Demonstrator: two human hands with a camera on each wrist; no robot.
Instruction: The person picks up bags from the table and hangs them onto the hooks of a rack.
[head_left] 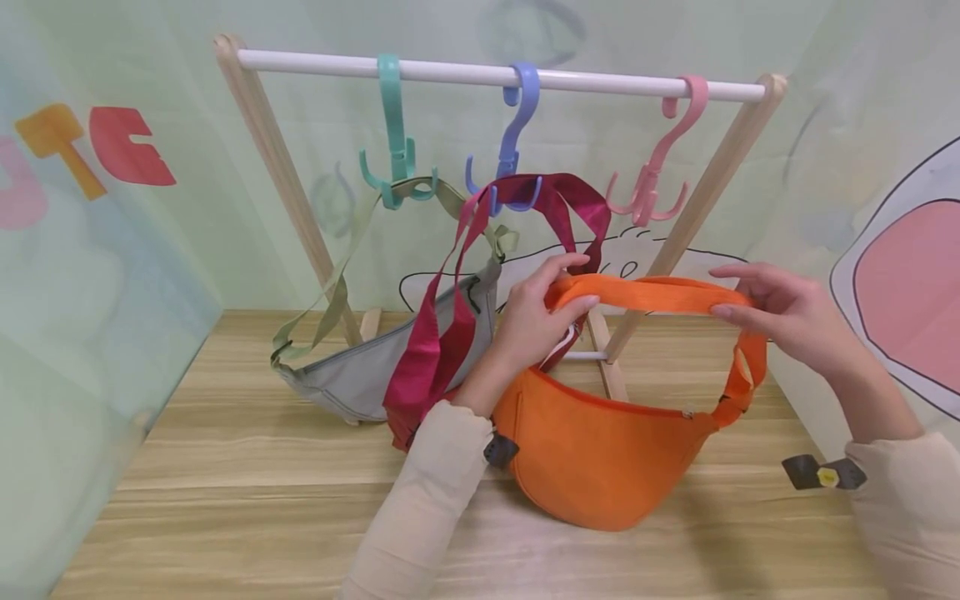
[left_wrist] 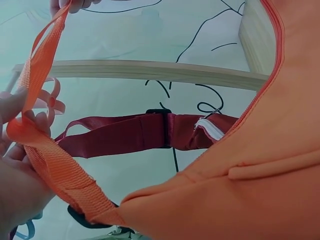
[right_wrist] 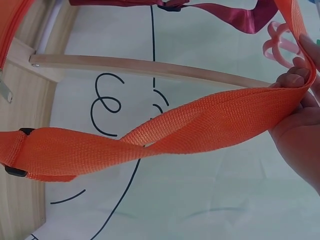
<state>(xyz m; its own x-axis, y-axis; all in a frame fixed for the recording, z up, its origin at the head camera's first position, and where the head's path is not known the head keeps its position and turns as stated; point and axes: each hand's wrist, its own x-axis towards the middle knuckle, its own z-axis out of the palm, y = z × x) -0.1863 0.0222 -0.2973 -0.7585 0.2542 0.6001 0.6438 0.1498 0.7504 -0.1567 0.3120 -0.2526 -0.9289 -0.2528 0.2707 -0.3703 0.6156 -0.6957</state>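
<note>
An orange waist bag (head_left: 607,454) hangs by its strap (head_left: 652,293) between my two hands, in front of the rack. My left hand (head_left: 536,312) pinches the strap's left end between thumb and fingers. At the right end, my right hand (head_left: 787,312) grips the same strap, which twists down to a black buckle (right_wrist: 17,170) in the right wrist view. Behind them a pink hook hanger (head_left: 651,179) carries nothing. A crimson bag strap (head_left: 427,350) loops over the blue hook hanger (head_left: 517,137), and a grey bag (head_left: 375,354) hangs from the green hook hanger (head_left: 393,125).
The hangers sit on a white rail (head_left: 457,71) between wooden posts (head_left: 720,175). Below lies a wood-grain tabletop (head_left: 247,500). Printed cloth walls (head_left: 120,275) stand at the left, back and right. The crimson bag is partly hidden behind my left arm.
</note>
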